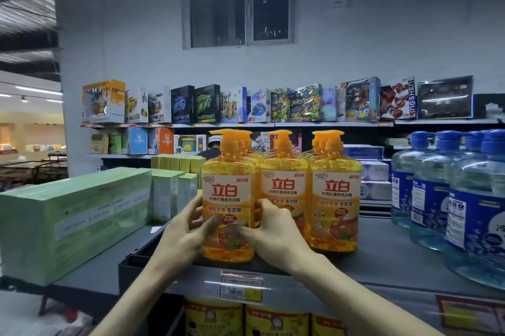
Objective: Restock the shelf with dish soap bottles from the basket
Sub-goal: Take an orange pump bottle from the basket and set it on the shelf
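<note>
Three rows of yellow dish soap bottles with orange pump tops stand on the grey top shelf (382,262). The front bottle of the left row (226,199) stands upright near the shelf's front edge. My left hand (181,234) grips its left side, thumb across the label. My right hand (269,231) grips its right side, fingers reaching between it and the middle row's front bottle (284,185). The right row's front bottle (336,199) stands free. The basket is out of view.
Green boxes (73,221) lie on the shelf at the left. Large blue-capped clear bottles (451,199) stand at the right. A price tag (241,286) hangs on the shelf edge, yellow packs (276,322) sit below. Toy boxes (246,106) line far shelves.
</note>
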Available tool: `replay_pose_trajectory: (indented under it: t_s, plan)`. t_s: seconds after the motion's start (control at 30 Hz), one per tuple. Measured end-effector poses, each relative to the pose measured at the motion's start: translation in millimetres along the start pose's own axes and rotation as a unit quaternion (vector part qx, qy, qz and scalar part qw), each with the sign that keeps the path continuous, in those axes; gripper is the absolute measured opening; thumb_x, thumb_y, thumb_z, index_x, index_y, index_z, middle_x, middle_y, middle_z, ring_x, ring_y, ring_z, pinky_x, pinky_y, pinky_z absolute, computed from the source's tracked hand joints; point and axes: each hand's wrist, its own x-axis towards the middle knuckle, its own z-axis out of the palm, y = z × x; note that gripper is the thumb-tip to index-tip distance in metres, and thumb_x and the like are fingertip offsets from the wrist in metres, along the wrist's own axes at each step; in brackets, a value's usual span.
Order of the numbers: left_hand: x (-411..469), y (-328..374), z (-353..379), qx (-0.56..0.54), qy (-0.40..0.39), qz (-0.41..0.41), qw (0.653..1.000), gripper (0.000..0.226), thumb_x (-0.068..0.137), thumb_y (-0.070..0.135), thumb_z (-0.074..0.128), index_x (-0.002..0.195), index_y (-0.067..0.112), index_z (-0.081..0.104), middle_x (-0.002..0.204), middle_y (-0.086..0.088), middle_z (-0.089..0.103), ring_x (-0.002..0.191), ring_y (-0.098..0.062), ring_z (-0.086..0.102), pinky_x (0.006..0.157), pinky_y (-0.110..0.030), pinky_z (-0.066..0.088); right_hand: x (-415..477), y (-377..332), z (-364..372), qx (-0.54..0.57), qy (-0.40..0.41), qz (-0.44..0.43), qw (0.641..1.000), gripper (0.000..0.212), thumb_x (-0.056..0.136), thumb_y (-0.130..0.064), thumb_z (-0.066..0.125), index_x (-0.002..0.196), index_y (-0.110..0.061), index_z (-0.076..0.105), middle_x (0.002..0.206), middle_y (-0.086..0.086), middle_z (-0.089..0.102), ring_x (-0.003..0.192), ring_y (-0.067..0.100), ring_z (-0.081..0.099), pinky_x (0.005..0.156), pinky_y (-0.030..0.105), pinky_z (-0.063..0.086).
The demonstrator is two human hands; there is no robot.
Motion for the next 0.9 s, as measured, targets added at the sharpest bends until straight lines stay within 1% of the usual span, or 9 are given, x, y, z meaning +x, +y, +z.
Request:
replay_pose_trajectory:
  t_s: [0.1,0.17,0.27,0.43,0.53,0.6,0.7,0.77,0.9]
  plan:
    - [1,5,-4,-0.006,-0.03,-0.025,0.999,0.083,0.079,0.066,0.08,0.152,0.041,0.049,0.134,0.007,0.072,0.121,-0.017,0.071,0.093,-0.036,0.064,-4,1,3,-0.066,0.006,-0.011,0.998,0.057,0.091,-0.052,0.076,0.14,-0.028,0.056,0.126,-0.014,0.072,0.113,0.01,0.071,0.086,0.02,0.06]
    - [4,9,-3,-0.007,-0.05,-0.042,0.998,0.085,0.072,0.068,0.08,0.147,0.038,0.053,0.131,0.007,0.075,0.117,-0.016,0.074,0.095,-0.039,0.064,-6,1,3,-0.092,0.012,-0.02,0.995,0.054,0.093,-0.051,0.073,0.138,-0.029,0.057,0.122,-0.014,0.073,0.109,0.011,0.072,0.088,0.024,0.062]
    - [6,11,4,-0.013,-0.066,-0.053,0.996,0.079,0.073,0.072,0.077,0.141,0.034,0.057,0.126,0.007,0.077,0.113,-0.018,0.076,0.101,-0.049,0.06,-9,3,4,-0.107,0.014,-0.02,0.994,0.045,0.097,-0.042,0.072,0.136,-0.026,0.057,0.118,-0.011,0.073,0.103,0.012,0.073,0.087,0.03,0.064]
    - [8,6,2,-0.021,-0.072,-0.055,0.996,0.078,0.076,0.076,0.078,0.141,0.038,0.058,0.131,0.003,0.076,0.117,-0.022,0.075,0.101,-0.05,0.059,-14,3,9,-0.103,0.021,-0.028,0.994,0.044,0.1,-0.038,0.07,0.14,-0.025,0.055,0.123,-0.009,0.073,0.11,0.015,0.072,0.093,0.036,0.064]
    - [9,4,-1,-0.032,-0.089,-0.059,0.994,0.065,0.076,0.074,0.08,0.132,0.046,0.064,0.131,0.001,0.075,0.118,-0.025,0.075,0.095,-0.042,0.063,-15,1,10,-0.104,0.017,-0.017,0.994,0.044,0.101,-0.038,0.07,0.14,-0.024,0.055,0.125,-0.008,0.072,0.113,0.016,0.071,0.095,0.037,0.063]
    - [9,3,-2,-0.028,-0.094,-0.056,0.994,0.061,0.079,0.072,0.079,0.132,0.046,0.063,0.132,0.001,0.075,0.118,-0.025,0.075,0.094,-0.038,0.064,-15,-1,11,-0.103,0.016,-0.01,0.994,0.046,0.101,-0.039,0.07,0.141,-0.023,0.053,0.126,-0.006,0.071,0.114,0.017,0.07,0.095,0.038,0.063]
    - [9,5,-2,-0.011,-0.086,-0.055,0.995,0.063,0.085,0.065,0.076,0.139,0.037,0.058,0.131,0.003,0.076,0.117,-0.023,0.075,0.098,-0.045,0.061,-16,-5,10,-0.109,0.008,-0.006,0.994,0.049,0.101,-0.043,0.069,0.142,-0.024,0.052,0.125,-0.005,0.072,0.113,0.019,0.071,0.095,0.04,0.063]
    - [6,9,-2,0.009,-0.069,-0.052,0.996,0.062,0.084,0.064,0.074,0.137,0.035,0.061,0.128,0.004,0.077,0.115,-0.021,0.076,0.1,-0.049,0.06,-18,-6,8,-0.129,-0.003,-0.002,0.992,0.051,0.099,-0.049,0.069,0.141,-0.025,0.05,0.124,-0.005,0.072,0.11,0.02,0.071,0.095,0.042,0.062]
    - [-7,14,-4,0.122,-0.02,-0.022,0.992,0.047,0.09,0.07,0.07,0.126,0.039,0.07,0.115,0.015,0.08,0.104,-0.01,0.078,0.097,-0.044,0.063,-24,-5,5,-0.239,-0.006,-0.019,0.971,0.056,0.097,-0.069,0.058,0.138,-0.031,0.048,0.127,-0.006,0.07,0.111,0.022,0.069,0.092,0.043,0.06]
